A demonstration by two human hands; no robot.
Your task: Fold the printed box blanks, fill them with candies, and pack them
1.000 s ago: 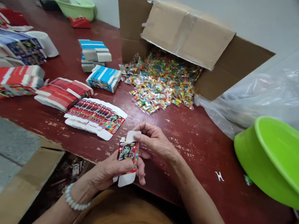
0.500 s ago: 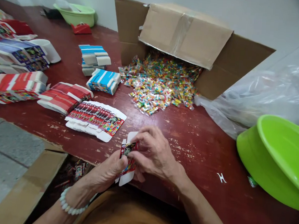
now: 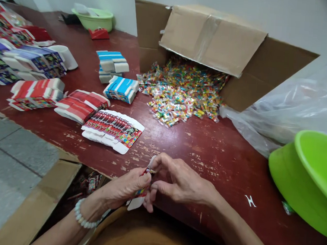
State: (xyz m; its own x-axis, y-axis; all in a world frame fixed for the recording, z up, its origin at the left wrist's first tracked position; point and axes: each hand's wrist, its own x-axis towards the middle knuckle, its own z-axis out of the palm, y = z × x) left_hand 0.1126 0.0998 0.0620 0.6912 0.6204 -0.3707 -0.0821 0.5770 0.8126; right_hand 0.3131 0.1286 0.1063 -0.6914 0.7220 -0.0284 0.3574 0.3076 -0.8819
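A small red printed carton [image 3: 137, 202] with white flaps is held over the table's front edge. My left hand [image 3: 128, 183] grips it, thumb across its printed face, and hides much of it. My right hand [image 3: 180, 179] curls around the carton's right side; its forefinger touches the upper white flap, while the thumb stands off the face. Beyond my left hand lies a fanned row of flat red cartons [image 3: 114, 130]. Farther back, a heap of wrapped candies [image 3: 179, 93] spills from a cardboard box [image 3: 214, 40] lying on its side.
Bundled red cartons [image 3: 80, 103], blue cartons [image 3: 121, 89] and purple cartons [image 3: 36, 59] stand to the left. A green basin [image 3: 302, 177] is at right, near clear plastic sheeting [image 3: 296, 105]. Below the table's front edge, an open cardboard box [image 3: 40, 199] holds small printed items.
The carton has turned more edge-on and sits slightly lower. My right thumb has come away from its face, and the forefinger has moved onto the upper flap. The view has shifted left.
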